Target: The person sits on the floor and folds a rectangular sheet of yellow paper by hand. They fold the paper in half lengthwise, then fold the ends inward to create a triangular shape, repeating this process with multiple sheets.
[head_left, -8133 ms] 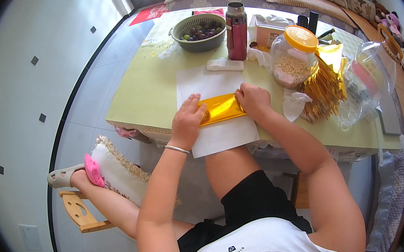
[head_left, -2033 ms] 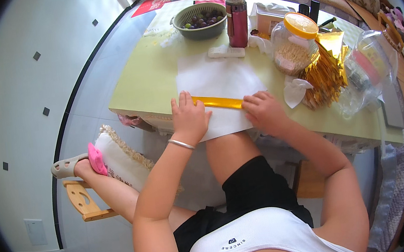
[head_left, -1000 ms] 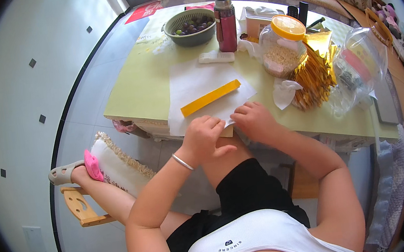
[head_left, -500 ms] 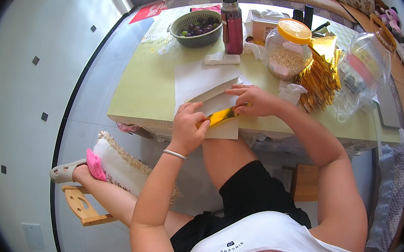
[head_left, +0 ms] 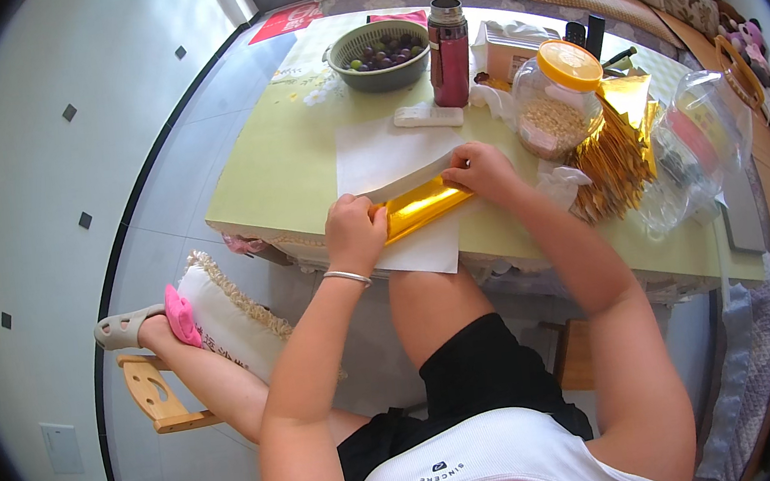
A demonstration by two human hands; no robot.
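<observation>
A sheet of gold foil paper (head_left: 423, 209) is stretched between my two hands, with a pale grey strip of its underside standing up along the far edge. My left hand (head_left: 355, 235) grips its left end, fingers curled. At the right end my right hand (head_left: 484, 175) pinches the far corner. Under the foil lies a white paper sheet (head_left: 379, 151), its near end jutting past the table edge. To the right of my right hand is a pile of folded gold foil pieces (head_left: 608, 177).
On the green-covered table (head_left: 255, 184) stand a colander (head_left: 381, 79) of grapes, a dark red thermos (head_left: 449, 62), a jar (head_left: 554, 121) with a yellow lid and a clear plastic bag (head_left: 693, 153). A white oblong object (head_left: 428, 116) lies beyond the foil. A crumpled tissue (head_left: 561, 186) sits by my right wrist.
The gold face has widened from a narrow band into a broad strip. My right hand has moved up to the far right corner, and the left hand's fingers have closed on the left end.
</observation>
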